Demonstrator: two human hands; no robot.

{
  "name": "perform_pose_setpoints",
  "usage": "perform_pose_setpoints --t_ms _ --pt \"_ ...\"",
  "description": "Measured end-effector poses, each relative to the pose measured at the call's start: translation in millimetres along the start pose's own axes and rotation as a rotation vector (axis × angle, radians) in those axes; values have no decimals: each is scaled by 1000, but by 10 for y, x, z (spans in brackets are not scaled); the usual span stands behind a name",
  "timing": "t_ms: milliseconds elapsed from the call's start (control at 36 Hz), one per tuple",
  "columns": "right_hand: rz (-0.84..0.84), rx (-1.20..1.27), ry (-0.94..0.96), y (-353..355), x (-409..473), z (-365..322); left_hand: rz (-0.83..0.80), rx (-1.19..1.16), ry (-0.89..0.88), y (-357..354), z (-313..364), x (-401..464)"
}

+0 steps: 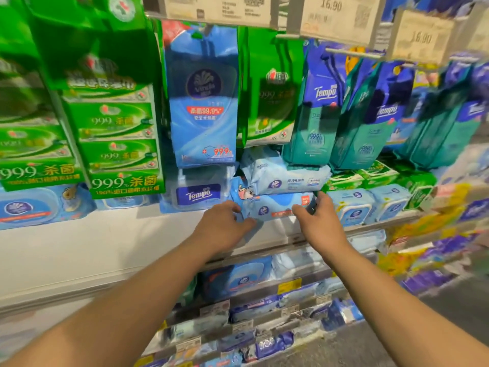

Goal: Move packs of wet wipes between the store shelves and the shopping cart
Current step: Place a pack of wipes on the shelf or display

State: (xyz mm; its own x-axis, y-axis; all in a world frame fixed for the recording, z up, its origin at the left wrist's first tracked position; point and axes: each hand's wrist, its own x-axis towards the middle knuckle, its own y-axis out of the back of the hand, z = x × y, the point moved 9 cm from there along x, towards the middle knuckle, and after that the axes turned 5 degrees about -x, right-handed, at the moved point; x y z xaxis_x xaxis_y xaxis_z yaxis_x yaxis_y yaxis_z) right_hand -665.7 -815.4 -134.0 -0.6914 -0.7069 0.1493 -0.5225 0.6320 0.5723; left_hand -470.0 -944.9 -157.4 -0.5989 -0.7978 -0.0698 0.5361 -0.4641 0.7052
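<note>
A white shelf (111, 242) runs across at hand height, its front edge sloping down toward the left. On it, from the left end: a wide blue pack with an oval lid (29, 207), a clear-wrapped Tempo pack (198, 193) near the middle, then a light blue pack with a cartoon print (272, 206) at the front edge, with a paler wipes pack (285, 176) stacked on top. Toward the right end sit two small blue lidded packs (370, 205), with green packs (370, 176) behind them.
</note>
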Motion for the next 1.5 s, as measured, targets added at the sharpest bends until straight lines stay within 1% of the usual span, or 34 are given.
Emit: perform_pose_setpoints --t_ms 56,83,167,250,333,389,472,583,722,806,861,917,1000,1056,1083,1111,1167,1222,1250,1306,1361,1444,1500 --pt "-20 24 -17 -40 42 61 28 94 -19 -30 49 26" --pt "-23 29 -27 -56 72 90 38 179 -34 -61 73 52" --pt "0 67 -40 -75 154 155 74 371 -40 -148 132 111" --pt "32 100 16 -51 179 177 95 422 -33 -180 194 132" --pt "49 74 105 0 160 156 52 444 -58 -221 209 178" --pt "42 73 134 -7 164 182 17 519 -61 -243 188 197" --pt "36 100 162 -32 161 205 13 597 -75 -234 215 153" --pt "50 121 84 -73 106 349 32 541 -87 -217 258 38" --pt "39 167 125 -80 57 354 48 502 -70 -142 169 -87" --pt "36 214 136 -44 55 305 84 515 -122 -86 121 -169" --pt "18 250 111 -49 66 301 90 527 -178 -42 96 -220" --pt "-8 312 97 -50 98 280 76 545 -219 5 66 -278" --pt "-44 478 50 -31 148 231 67 561 -237 95 6 -362" --pt "-138 625 -8 -92 150 201 47 500 -220 133 -59 -392" --pt "-169 699 -29 -116 155 185 22 428 -207 138 -105 -389" --pt "-201 757 -48 -146 173 196 14 299 -182 164 -136 -394" --pt "-258 848 -62 -193 191 173 69 -121 -73 266 -195 -408" --pt "-302 908 -57 -182 195 107 189 -566 72 321 -305 -378" --pt "-298 915 -49 -152 190 49 258 -707 115 334 -316 -357" --pt "-296 918 -36 -128 204 -45 387 -757 134 396 -255 -301" --pt "-285 917 -94 -177 228 -50 457 -742 111 427 -86 -265" --pt "-254 868 -155 -248 268 7 464 -696 60 398 238 -270" --pt "-259 835 -184 -255 272 25 468 -706 36 369 336 -326"
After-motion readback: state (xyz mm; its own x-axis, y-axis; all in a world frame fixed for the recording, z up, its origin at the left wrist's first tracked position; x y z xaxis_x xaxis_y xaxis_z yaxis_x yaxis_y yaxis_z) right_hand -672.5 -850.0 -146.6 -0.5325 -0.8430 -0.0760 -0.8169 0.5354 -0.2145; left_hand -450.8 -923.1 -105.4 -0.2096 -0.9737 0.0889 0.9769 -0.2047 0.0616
